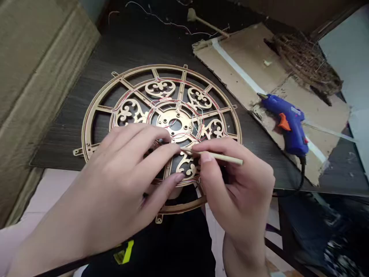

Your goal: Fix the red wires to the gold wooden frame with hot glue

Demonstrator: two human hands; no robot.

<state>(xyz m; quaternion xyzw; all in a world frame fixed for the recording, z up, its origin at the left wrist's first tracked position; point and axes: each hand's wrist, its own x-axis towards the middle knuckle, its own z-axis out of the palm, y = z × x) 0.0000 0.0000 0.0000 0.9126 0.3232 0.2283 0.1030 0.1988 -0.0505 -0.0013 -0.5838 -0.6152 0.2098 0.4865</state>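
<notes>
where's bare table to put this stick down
Bare dark tabletop lies left of the gold wheel, up to the cardboard box, and in a strip behind its far rim. The right side is crowded: cardboard sheet, glue gun. The left hand and right hand, holding the stick, cover the wheel's near half.

One head-worn camera looks forward and steeply down on the gold fretwork wheel (160, 88), close above it; the wheel sits mid-frame; a blue glue gun (291, 127) lies right of the wheel; cardboard (34, 77) rises left of it.
</notes>
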